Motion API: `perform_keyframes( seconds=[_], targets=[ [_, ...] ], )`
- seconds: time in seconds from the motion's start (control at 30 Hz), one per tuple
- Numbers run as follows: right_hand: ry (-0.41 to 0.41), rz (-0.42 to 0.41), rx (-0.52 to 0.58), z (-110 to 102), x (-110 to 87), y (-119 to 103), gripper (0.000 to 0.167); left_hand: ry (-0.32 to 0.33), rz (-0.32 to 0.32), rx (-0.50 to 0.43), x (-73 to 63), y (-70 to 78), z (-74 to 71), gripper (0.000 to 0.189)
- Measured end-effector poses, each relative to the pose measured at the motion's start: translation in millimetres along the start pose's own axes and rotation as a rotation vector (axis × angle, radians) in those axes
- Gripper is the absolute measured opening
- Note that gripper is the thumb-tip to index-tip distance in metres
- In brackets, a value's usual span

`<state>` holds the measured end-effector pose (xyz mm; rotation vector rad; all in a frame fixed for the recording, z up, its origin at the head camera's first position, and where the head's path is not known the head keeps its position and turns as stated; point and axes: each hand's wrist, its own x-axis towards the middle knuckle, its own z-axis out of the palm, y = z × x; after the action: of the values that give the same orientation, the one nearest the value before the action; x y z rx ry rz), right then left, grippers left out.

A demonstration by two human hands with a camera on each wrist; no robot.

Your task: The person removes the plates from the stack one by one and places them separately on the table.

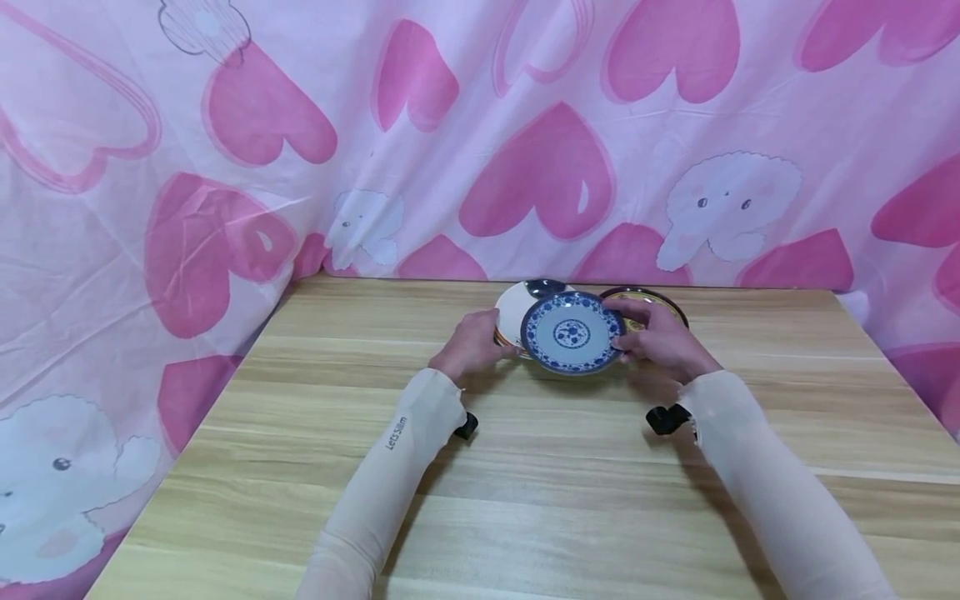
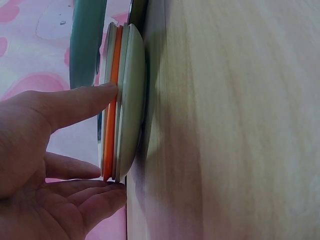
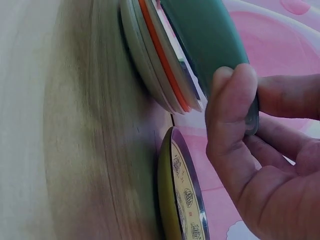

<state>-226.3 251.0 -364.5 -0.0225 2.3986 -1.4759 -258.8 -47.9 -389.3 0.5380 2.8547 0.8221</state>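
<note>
My right hand (image 1: 663, 340) pinches the right rim of a blue-and-white patterned plate (image 1: 572, 333), thumb on one face and fingers on the other. In the right wrist view that plate's green underside (image 3: 210, 40) tilts above the other plates. My left hand (image 1: 472, 343) holds the left edge of a stack of plates (image 1: 513, 312), its thumb and fingers spread along the rims. The stack, one plate orange-edged (image 2: 114, 120), sits on the table, partly hidden behind the blue-and-white plate. Behind my right fingers lies a dark-rimmed yellow patterned plate (image 3: 186, 195).
The wood-grain table (image 1: 525, 500) reaches back to a pink curtain (image 1: 435, 167) printed with hearts and cartoon animals. The plates are near its back edge. Black wrist mounts (image 1: 667, 418) hang under both light sleeves (image 1: 780, 483).
</note>
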Motion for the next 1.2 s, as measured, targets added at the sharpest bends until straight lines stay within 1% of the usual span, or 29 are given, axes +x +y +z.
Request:
perform_keyframes(
  seconds=[0.23, 0.5, 0.7, 0.93, 1.2],
  targets=[
    [-0.016, -0.006, 0.046, -1, -5.0, 4, 0.068, -0.004, 0.001, -0.012, -0.2, 0.9, 0.5, 0.05],
    [-0.06, -0.017, 0.09, -4, -9.9, 8, 0.068, 0.002, -0.009, 0.01, -0.7, -0.5, 1.8, 0.039],
    [-0.081, -0.026, 0.113, -6, -11.0, 11, 0.067, 0.004, -0.009, 0.013, -1.1, -0.8, 1.3, 0.038],
    [-0.064, -0.042, 0.08, -8, -12.9, 12, 0.065, 0.008, 0.001, 0.025, -0.2, -1.4, 0.6, 0.039],
    [-0.038, -0.009, 0.049, -14, -19.1, 15, 0.063, 0.005, 0.005, 0.039, 0.7, -1.3, 0.6, 0.038]
  ],
)
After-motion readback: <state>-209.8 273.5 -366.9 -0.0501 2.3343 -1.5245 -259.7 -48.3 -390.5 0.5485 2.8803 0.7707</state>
